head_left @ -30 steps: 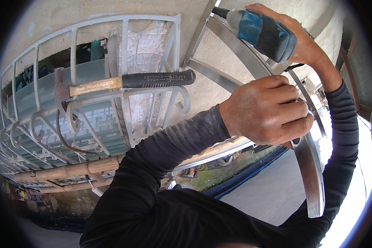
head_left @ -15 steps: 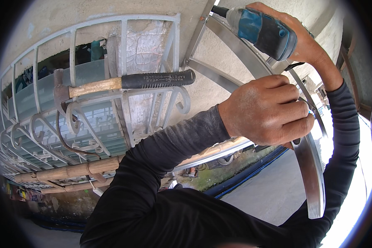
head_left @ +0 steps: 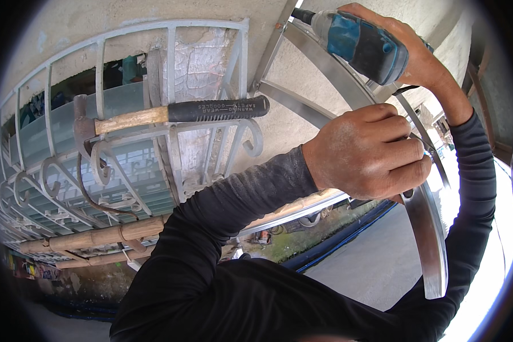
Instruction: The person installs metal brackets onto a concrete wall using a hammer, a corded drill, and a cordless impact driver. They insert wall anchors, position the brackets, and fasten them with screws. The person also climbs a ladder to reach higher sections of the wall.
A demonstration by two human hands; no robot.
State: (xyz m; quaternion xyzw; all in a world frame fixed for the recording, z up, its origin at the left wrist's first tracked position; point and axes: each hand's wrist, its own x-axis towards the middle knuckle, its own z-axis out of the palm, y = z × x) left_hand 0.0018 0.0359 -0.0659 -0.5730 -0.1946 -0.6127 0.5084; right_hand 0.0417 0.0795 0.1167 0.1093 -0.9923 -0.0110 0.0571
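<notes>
My left hand (head_left: 370,151), knuckles toward me, is closed around a shiny metal tube (head_left: 429,245), whose lower end sticks out below the fist. Up at the top right, my right hand (head_left: 417,57) grips a blue and black power drill (head_left: 362,48) from its far side; the fingers are mostly hidden. The drill's dark nose points up and left, close to the upper corner of a metal frame (head_left: 325,62) by the wall. Whether the tip touches the frame I cannot tell. Bars of that frame run down behind my left fist, so the joint there is hidden.
A hammer (head_left: 176,111) with a wood and black rubber handle lies across the scrolled bars of a pale window grille (head_left: 171,68) on the left. Bamboo poles (head_left: 114,231) run below the grille. A concrete wall (head_left: 233,43) rises behind the frame; paved ground (head_left: 362,256) shows far below.
</notes>
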